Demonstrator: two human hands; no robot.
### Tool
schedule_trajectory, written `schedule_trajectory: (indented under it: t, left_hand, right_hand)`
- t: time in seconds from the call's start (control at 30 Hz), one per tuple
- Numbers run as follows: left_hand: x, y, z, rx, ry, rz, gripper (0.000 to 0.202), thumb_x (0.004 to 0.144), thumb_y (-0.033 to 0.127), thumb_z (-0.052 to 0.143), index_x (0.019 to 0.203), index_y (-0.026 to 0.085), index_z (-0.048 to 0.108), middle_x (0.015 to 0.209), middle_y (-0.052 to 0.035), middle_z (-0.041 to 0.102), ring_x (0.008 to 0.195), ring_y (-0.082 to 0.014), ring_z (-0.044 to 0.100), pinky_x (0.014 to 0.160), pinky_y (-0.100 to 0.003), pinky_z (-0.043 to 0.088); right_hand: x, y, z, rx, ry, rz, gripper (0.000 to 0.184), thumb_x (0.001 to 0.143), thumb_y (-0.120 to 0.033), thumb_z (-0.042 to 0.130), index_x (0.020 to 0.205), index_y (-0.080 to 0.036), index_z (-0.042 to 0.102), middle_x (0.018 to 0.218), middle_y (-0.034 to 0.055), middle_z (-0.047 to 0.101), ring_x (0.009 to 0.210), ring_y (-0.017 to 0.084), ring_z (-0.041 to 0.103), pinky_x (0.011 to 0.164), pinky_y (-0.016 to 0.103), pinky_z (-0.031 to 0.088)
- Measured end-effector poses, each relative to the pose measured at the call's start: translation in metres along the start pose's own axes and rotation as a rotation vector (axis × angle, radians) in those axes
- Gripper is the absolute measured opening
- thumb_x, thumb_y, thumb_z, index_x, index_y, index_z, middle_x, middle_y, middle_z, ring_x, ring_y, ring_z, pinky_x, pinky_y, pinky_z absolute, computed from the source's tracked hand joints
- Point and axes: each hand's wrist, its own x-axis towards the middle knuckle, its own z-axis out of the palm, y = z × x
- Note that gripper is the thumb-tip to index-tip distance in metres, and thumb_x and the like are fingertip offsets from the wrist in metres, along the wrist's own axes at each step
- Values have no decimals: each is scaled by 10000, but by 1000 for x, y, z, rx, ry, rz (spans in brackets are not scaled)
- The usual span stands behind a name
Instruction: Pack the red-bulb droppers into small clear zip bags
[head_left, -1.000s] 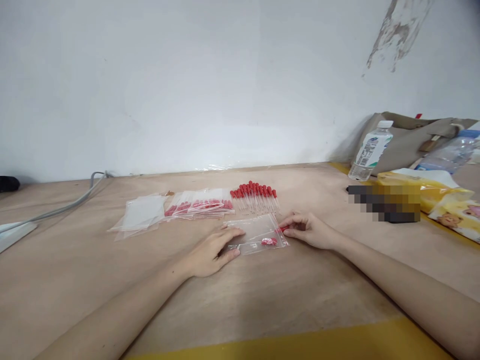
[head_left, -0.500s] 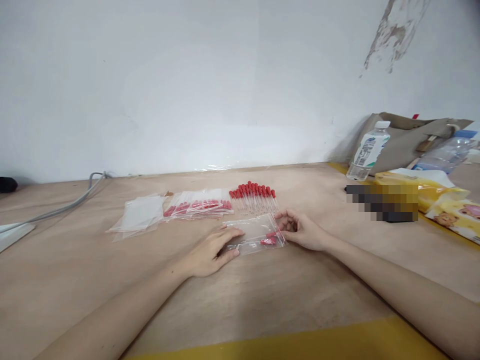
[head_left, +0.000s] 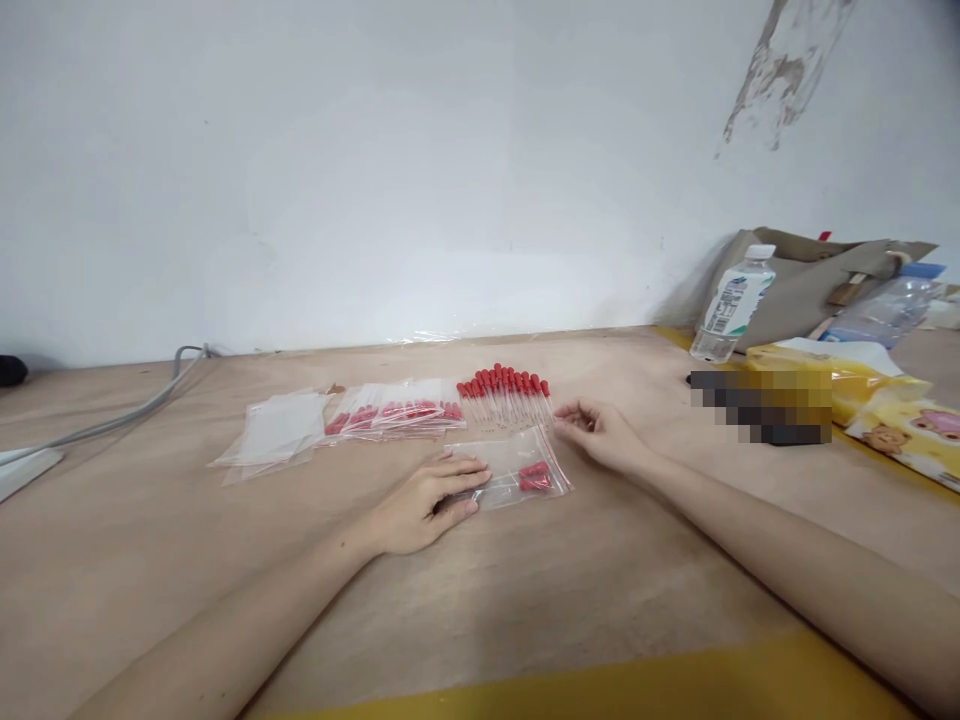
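Note:
My left hand (head_left: 431,502) lies with fingers spread on the left end of a clear zip-lock bag (head_left: 517,455), pressing it to the table. Inside the bag are droppers with red rubber bulbs (head_left: 535,476), their thin stems pointing left toward my fingers. Just off the bag's upper right corner is my right hand (head_left: 596,432), fingers loosely curved and parted, with nothing visible in them. Behind the bag, several red-bulbed droppers (head_left: 506,385) lie side by side in a fan, bulbs away from me.
Filled bags with red bulbs (head_left: 397,410) overlap left of the loose droppers. Further left lies a stack of flat clear bags (head_left: 281,430). A grey cable (head_left: 142,410) runs along the left. To the right are a water bottle (head_left: 735,305), a handbag (head_left: 802,265) and a yellow tissue pack (head_left: 892,415).
The dropper at my right fingers has gone fully into the bag, its bulb now beside the other. My right hand has drawn back slightly up from the bag's opening. My left hand stays put.

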Motion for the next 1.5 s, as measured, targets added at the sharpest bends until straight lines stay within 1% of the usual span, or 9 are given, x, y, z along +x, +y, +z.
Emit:
schedule_trajectory:
  t: [0.1,0.23,0.4,0.67,0.9,1.1,1.27,1.4,1.5]
  left_hand:
    - [0,0,0,-14,-1,-11,370,907,302,437,1272,255,470,1312,-46,480,1218,-200,424,1061,-419,267]
    - [-1,1,-1,-9,4,-13,372,907,306,434,1277,267,464,1307,-49,485,1216,-213,425,1062,-454,250]
    - [-1,0,-2,-11,7,-1,373,904,298,443,1274,263,467,1303,-52,489,1206,-219,434,1057,-460,258]
    - [-1,1,-2,-2,-22,-25,381,908,301,432,1288,271,448,1320,-44,472,1232,-214,405,1067,-474,231]
    - [-2,1,-2,-5,-15,-22,384,911,309,428,1294,281,437,1328,-34,463,1245,-212,391,1075,-474,215]
    - [-1,-2,-1,-8,-32,-16,381,911,308,430,1291,273,443,1339,-33,448,1252,-209,383,1084,-476,196]
    - [-2,-3,-1,-19,-27,11,390,907,301,437,1296,279,434,1334,-33,455,1248,-214,388,1077,-477,218]
    - [-2,-2,-1,-7,-22,-3,393,905,306,442,1297,284,433,1328,-26,463,1245,-207,392,1081,-462,220]
    - [-2,-1,-1,4,-13,11,396,907,300,436,1301,278,428,1324,-31,467,1236,-212,402,1071,-452,247]
  right_hand:
    - [31,7,-5,-205,144,162,240,672,-304,610,856,-151,596,790,46,655,683,127,587,632,234,454]
    - [69,10,0,-346,218,313,368,655,-348,617,950,-132,583,906,91,658,804,172,605,686,250,456]
    - [96,11,7,-451,159,381,384,578,-321,670,904,-130,601,930,121,651,873,231,598,670,269,447]
    - [103,-1,8,-482,12,360,141,552,-235,699,549,-165,576,569,87,604,688,232,606,536,262,408]
    - [83,0,-9,-138,9,404,207,657,-277,637,543,-178,496,437,19,463,439,138,462,432,267,345]
    - [34,-6,-30,293,26,269,161,707,-316,565,681,-197,460,652,13,548,487,82,454,469,228,402]
    - [-4,-5,-20,638,188,226,303,654,-331,623,856,-234,420,690,-23,563,490,82,472,460,223,399]
    - [-17,-5,-8,649,253,189,405,650,-319,628,958,-263,371,746,-27,569,552,106,547,537,264,470]
    - [-21,-7,-1,629,209,212,395,651,-328,633,957,-262,392,746,-21,562,600,129,589,611,316,506]
